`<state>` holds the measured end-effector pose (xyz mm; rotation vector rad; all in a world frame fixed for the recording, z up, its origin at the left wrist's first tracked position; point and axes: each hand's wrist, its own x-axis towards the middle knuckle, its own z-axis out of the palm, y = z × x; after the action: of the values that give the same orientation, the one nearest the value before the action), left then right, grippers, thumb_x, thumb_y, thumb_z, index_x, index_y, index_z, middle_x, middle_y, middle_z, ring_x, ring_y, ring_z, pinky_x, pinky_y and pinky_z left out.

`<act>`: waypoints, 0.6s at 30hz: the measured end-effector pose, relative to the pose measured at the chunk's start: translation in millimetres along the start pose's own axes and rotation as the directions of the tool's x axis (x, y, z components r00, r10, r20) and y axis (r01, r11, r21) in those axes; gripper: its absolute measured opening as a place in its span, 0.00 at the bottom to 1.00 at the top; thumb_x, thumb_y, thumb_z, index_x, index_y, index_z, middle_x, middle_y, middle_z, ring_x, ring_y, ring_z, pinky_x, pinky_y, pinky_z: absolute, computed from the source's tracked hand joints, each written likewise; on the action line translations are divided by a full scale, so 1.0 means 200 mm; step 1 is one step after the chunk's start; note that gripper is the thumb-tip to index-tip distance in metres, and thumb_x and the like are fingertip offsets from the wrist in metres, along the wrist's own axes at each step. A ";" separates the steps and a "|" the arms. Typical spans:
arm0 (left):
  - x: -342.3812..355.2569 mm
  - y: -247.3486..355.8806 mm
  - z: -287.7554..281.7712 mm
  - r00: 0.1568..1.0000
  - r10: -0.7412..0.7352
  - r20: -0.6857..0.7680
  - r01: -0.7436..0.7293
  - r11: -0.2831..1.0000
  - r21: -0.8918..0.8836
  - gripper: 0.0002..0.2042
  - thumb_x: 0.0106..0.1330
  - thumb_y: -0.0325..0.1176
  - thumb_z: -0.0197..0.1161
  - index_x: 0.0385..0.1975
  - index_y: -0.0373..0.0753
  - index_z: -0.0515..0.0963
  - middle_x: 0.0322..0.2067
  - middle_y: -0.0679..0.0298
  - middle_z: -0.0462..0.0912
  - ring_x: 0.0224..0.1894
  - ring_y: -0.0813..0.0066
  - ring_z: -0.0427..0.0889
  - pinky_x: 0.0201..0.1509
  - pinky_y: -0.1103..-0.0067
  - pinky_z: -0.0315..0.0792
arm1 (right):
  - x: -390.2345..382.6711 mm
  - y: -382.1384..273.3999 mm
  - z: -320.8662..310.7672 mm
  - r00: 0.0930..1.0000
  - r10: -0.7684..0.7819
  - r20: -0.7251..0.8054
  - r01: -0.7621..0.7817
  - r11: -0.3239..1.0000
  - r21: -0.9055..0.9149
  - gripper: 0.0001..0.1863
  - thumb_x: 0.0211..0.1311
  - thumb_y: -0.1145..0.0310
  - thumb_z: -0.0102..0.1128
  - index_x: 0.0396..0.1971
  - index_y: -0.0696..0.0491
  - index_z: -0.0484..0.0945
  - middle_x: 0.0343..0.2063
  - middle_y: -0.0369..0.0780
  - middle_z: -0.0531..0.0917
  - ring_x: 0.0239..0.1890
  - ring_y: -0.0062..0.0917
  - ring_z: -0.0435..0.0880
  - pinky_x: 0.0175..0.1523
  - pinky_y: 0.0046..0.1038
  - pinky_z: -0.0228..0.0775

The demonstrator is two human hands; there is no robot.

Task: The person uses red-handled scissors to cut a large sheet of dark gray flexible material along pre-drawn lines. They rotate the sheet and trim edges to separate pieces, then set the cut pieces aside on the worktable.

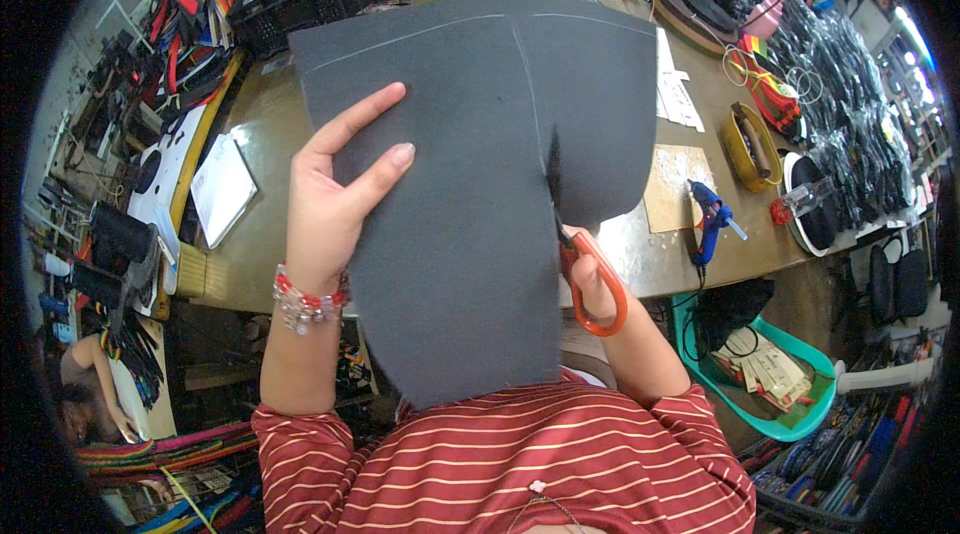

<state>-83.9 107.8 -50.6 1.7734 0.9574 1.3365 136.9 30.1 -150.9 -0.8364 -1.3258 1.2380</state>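
Observation:
A large dark grey sheet (450,234) with faint white chalk lines spans the middle of the view, over the table's front edge and toward my body. My left hand (340,174), with beaded bracelets at the wrist, grips its left side, thumb and one finger lying on top; the other fingers are mostly hidden. My right hand (590,274) holds orange-handled scissors (615,309), their blades at a slit running up along a chalk line near the sheet's middle. Part of the blades is hidden in the cut.
The brown table (260,104) holds white papers (220,189), a black crate (300,19), a yellow container (750,149), a blue glue gun (705,224) on cardboard and plastic-wrapped bundles (840,124). A teal tub (810,414) sits low at right. Another person's arm (105,384) shows at lower left.

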 end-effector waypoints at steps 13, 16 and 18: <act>-0.07 -0.04 -0.02 0.941 0.338 -0.015 -0.318 0.899 0.302 0.19 0.48 0.22 0.63 0.43 0.34 0.75 0.43 0.57 0.78 0.47 0.71 0.76 0.52 0.79 0.66 | 0.03 -0.03 0.08 0.994 -0.106 -0.027 0.104 0.991 -0.086 0.40 0.52 0.32 0.40 0.36 0.61 0.72 0.26 0.37 0.75 0.28 0.16 0.67 0.32 0.20 0.60; -0.07 -0.04 -0.01 0.936 0.352 -0.020 -0.331 0.898 0.288 0.19 0.48 0.22 0.63 0.43 0.34 0.75 0.43 0.57 0.78 0.47 0.71 0.76 0.52 0.79 0.66 | 0.03 -0.04 0.09 0.996 -0.084 -0.039 0.081 0.994 -0.076 0.42 0.49 0.30 0.41 0.35 0.61 0.72 0.25 0.35 0.74 0.29 0.16 0.67 0.32 0.20 0.60; -0.07 -0.05 -0.02 0.934 0.357 -0.020 -0.338 0.898 0.281 0.19 0.48 0.22 0.63 0.44 0.34 0.75 0.43 0.57 0.78 0.47 0.71 0.76 0.52 0.79 0.66 | 0.02 -0.03 0.09 0.997 -0.064 -0.042 0.061 0.995 -0.072 0.42 0.47 0.29 0.42 0.34 0.61 0.72 0.24 0.34 0.73 0.28 0.15 0.66 0.31 0.19 0.59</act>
<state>-90.9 101.1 -63.9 2.2024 0.9278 1.5554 120.6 30.1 -141.3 -0.8612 -1.3568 1.1227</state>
